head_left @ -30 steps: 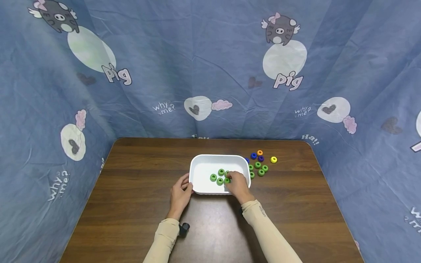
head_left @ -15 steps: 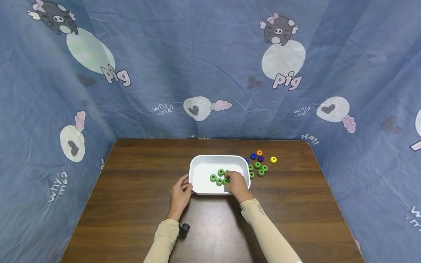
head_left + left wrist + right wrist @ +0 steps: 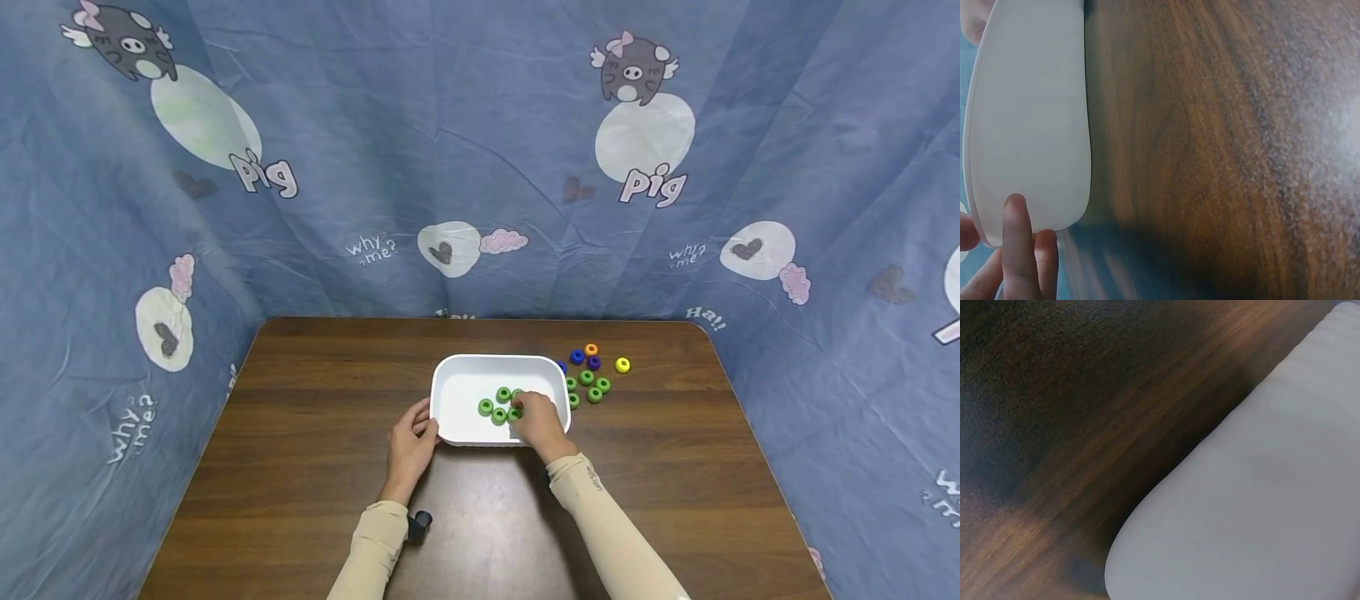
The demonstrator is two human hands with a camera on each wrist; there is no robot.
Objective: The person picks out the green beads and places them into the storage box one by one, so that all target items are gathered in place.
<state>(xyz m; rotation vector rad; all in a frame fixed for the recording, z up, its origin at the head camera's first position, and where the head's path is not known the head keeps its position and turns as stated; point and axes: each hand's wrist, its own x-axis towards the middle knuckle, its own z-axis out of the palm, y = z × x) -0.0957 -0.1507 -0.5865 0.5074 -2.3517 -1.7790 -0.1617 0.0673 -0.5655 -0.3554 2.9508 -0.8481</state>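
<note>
A white tray point(image 3: 465, 365) lies on the table, with several green beads point(image 3: 499, 416) on its floor, each with a hole. My left hand point(image 3: 412, 450) holds the tray's near left corner. In the left wrist view, one of its fingers point(image 3: 1017, 234) lies along the outer wall and others reach round the corner. My right hand point(image 3: 542, 423) reaches over the near side into the tray. Its curled fingertips pinch a green bead point(image 3: 516, 394), which they partly cover. The right wrist view shows the tray's outer wall point(image 3: 1241, 512) but not the hand.
Right of the tray lie several more green beads point(image 3: 587, 378), with blue beads point(image 3: 577, 357), a purple bead point(image 3: 594, 363), an orange bead point(image 3: 591, 350) and a yellow bead point(image 3: 622, 365). A printed blue cloth point(image 3: 480, 167) hangs behind the wooden table point(image 3: 315, 433).
</note>
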